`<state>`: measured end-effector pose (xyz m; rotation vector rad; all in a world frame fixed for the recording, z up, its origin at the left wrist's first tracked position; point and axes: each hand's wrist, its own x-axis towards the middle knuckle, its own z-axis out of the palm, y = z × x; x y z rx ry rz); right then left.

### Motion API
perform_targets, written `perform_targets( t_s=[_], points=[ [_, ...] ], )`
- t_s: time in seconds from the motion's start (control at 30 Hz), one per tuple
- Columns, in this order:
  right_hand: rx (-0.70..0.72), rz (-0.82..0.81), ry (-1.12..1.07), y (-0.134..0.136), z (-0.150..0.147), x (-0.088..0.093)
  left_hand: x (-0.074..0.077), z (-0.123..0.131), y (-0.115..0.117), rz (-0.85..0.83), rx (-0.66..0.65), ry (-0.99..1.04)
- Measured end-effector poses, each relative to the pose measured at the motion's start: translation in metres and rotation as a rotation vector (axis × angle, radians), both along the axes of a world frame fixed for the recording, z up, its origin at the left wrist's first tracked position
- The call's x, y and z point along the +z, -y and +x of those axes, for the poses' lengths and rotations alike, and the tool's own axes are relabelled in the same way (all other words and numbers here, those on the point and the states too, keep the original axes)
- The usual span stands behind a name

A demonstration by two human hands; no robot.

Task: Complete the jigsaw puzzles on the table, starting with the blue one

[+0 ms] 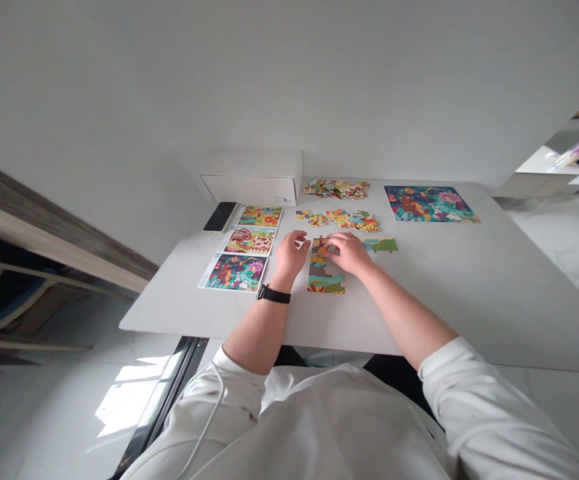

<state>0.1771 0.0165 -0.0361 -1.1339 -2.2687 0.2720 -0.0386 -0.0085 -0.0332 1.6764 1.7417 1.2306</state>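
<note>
Touching the upper end of a partly built puzzle (pixel 326 275), the right hand (pixel 348 252) has its fingers bent downward; whether they pinch a piece I cannot tell. The left hand (pixel 290 255) is just beside the puzzle's left edge, thumb and fingers curved and spread apart with a gap between them, a black wristband (pixel 275 295) around its wrist. The puzzle lies flat near the front middle of the white desk (pixel 479 287), between the forearms. A joined strip (pixel 382 245) sticks out to the right behind the right hand; whether it connects to the puzzle is hidden. Beyond the hands lie loose pieces (pixel 364 221), and farther back a heaped pile (pixel 336 189). To the left is a sheet (pixel 245 241) printed with three colourful pictures, with a phone (pixel 219 217) near its upper left and a white box (pixel 249 185) behind. At the back right, well apart from the hands, lies a dark-blue picture (pixel 429 204) with a pink shape.
</note>
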Motion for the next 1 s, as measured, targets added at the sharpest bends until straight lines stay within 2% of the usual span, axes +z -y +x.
perform_targets(
  t_s=[0.13,0.23,0.4,0.6,1.0],
  points=[
    [-0.023,0.003,0.022,0.002,-0.004,-0.013,-0.005,0.001,-0.001,-0.012,0.025,-0.038],
    [-0.051,-0.008,0.039,0.003,-0.005,-0.017,-0.008,0.005,-0.001,-0.006,0.006,-0.077],
    [-0.074,-0.034,0.109,0.005,-0.008,-0.014,-0.009,0.009,0.003,-0.038,-0.069,-0.261],
    [-0.085,-0.041,0.182,0.009,-0.008,-0.01,-0.002,0.011,0.007,-0.155,-0.083,-0.475],
    [-0.03,-0.061,0.2,0.01,-0.009,-0.007,0.001,0.01,0.007,-0.165,-0.132,-0.52]
  ],
)
